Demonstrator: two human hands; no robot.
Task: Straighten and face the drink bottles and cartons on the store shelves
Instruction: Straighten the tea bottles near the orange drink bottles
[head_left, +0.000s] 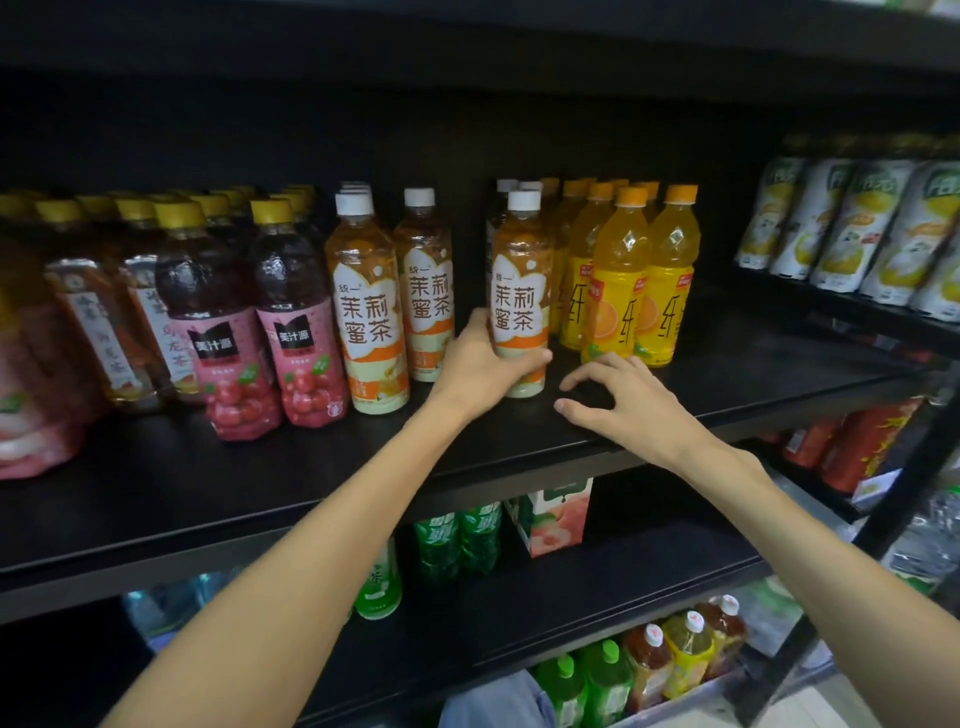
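Setting: black store shelving unit (363, 499) with several tiers, seen from above and in front; dark back panel behind the drinks.
Middle shelf, centre: white-capped clear plastic tea bottle with an orange-and-cream label (519, 291), upright near the front edge, label facing outward.
Left hand: left hand (480, 366) wrapped round the lower part of that bottle — fingers behind, thumb across the front of the cream band.
Right hand: right hand (621, 400) hovering just right of the held bottle, fingers spread and bent, thumb low over the shelf board; holding nothing, fingertips close to the base of the yellow bottles.
Same kind, left: two more white-capped orange-label tea bottles (369, 306), upright, labels forward, with further caps behind them.
Right neighbours: orange-capped bottles of orange juice with yellow labels (621, 280), standing in a tight cluster just beside the held bottle.
Far left: dark red drink bottles with yellow caps and pink cherry labels (304, 322), upright at the front; beyond them amber tea bottles with yellow caps (88, 312), blurred.
Far right: white cans with lemon print (852, 228) in a row on the adjoining shelf.
Shelf below: green plastic bottles (457, 540) beside a peach-printed drink carton (556, 519).
Bottom tier: mixed green, amber and yellow bottles (649, 665) — packed together.
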